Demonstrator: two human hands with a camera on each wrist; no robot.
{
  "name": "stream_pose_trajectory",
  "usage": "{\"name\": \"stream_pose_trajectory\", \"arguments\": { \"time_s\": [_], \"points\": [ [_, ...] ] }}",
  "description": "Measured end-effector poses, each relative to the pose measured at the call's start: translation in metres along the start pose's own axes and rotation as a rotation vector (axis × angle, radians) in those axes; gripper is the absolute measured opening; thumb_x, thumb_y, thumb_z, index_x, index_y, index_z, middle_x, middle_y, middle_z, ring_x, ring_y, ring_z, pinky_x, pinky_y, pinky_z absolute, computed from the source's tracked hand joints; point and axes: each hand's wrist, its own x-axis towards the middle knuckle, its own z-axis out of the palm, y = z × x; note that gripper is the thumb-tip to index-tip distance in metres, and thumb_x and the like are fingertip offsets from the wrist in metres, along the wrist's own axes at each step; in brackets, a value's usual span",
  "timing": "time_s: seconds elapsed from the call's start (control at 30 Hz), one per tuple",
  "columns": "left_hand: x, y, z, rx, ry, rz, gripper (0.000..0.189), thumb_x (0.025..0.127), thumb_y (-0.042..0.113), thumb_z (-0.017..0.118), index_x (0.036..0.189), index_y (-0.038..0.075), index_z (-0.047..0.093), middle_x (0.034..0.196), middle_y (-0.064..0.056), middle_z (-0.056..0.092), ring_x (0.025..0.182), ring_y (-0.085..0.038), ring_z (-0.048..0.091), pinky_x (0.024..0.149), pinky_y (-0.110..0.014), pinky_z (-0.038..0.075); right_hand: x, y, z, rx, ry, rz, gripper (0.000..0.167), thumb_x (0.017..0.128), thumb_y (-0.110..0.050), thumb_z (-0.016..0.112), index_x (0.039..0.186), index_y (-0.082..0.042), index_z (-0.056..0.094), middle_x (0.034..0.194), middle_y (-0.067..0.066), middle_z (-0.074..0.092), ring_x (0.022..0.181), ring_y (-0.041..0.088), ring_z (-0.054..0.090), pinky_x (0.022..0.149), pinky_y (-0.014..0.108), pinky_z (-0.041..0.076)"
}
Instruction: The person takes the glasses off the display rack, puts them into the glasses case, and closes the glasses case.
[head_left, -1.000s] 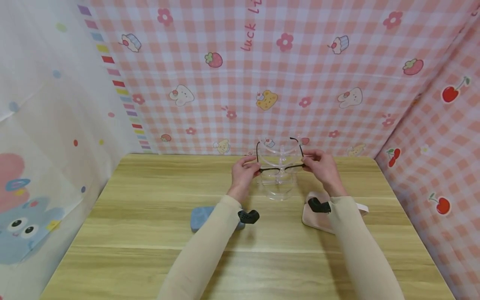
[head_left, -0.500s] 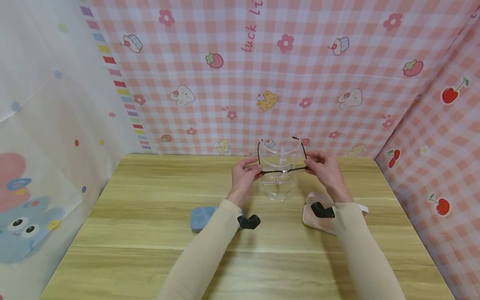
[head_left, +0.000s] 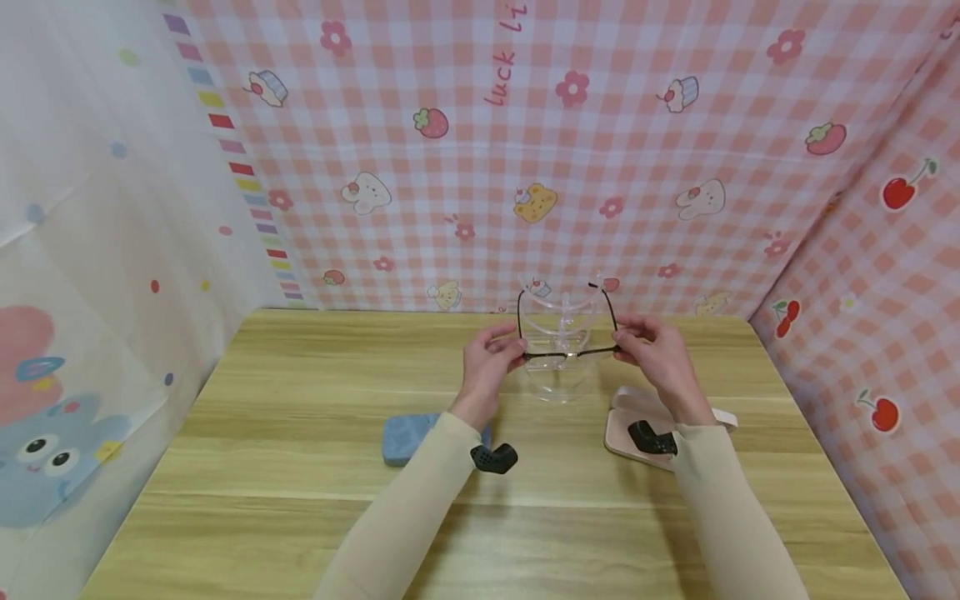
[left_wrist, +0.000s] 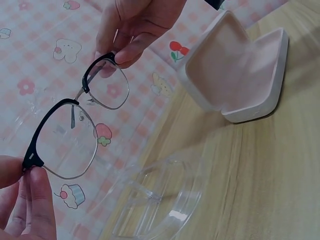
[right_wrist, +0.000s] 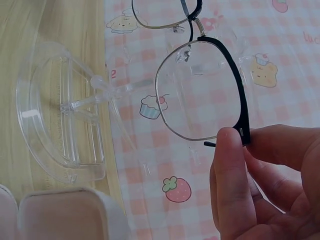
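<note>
A pair of eyeglasses [head_left: 570, 355] with black brow bars and thin metal lower rims is held level, its temples unfolded toward the back wall. My left hand [head_left: 489, 367] pinches one front corner by the hinge, thumb and fingertips on the frame [left_wrist: 36, 150]. At the opposite corner my right hand [head_left: 660, 360] pinches the other hinge, as the right wrist view shows up close [right_wrist: 243, 131]. Behind and below the glasses stands a clear plastic display stand [head_left: 557, 392], with curved tiers on a half-round base [right_wrist: 30, 115].
An open pale pink glasses case [left_wrist: 255, 75] lies under my right forearm. A blue case [head_left: 405, 437] sits partly hidden by my left sleeve. Pink checked cloth [head_left: 465, 167] hangs behind the wooden table [head_left: 300, 467].
Both hands have drawn the eyeglasses down and toward me, slightly to the right, away from the stand's upper tiers. The cases and stand have stayed in place.
</note>
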Motion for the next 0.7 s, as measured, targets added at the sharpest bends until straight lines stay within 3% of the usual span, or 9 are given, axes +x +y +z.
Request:
{"name": "stream_pose_trajectory", "arguments": {
  "time_s": [0.33,0.7],
  "points": [
    [-0.011,-0.002,-0.003,-0.004,-0.013,0.019,0.035,0.092,-0.008,0.070,0.127,-0.003,0.065,0.109,-0.017,0.070,0.104,-0.032,0.068,0.082,-0.028,0.062,-0.013,0.003,-0.002,-0.005,-0.028,-0.021,0.045,0.105,-0.008,0.059,0.144,0.011,0.048,0.116,0.015,0.058,0.092,0.007,0.066,0.086,0.022,0.060],
    [-0.027,-0.007,-0.005,0.000,-0.025,0.049,0.033,0.092,-0.009,0.069,0.125,-0.005,0.065,0.104,-0.016,0.071,0.087,-0.017,0.069,0.078,-0.027,0.062,-0.031,0.003,-0.003,-0.002,-0.015,-0.048,0.042,0.104,-0.011,0.062,0.140,0.009,0.053,0.116,0.016,0.058,0.090,0.007,0.068,0.084,0.023,0.060]
  ]
}}
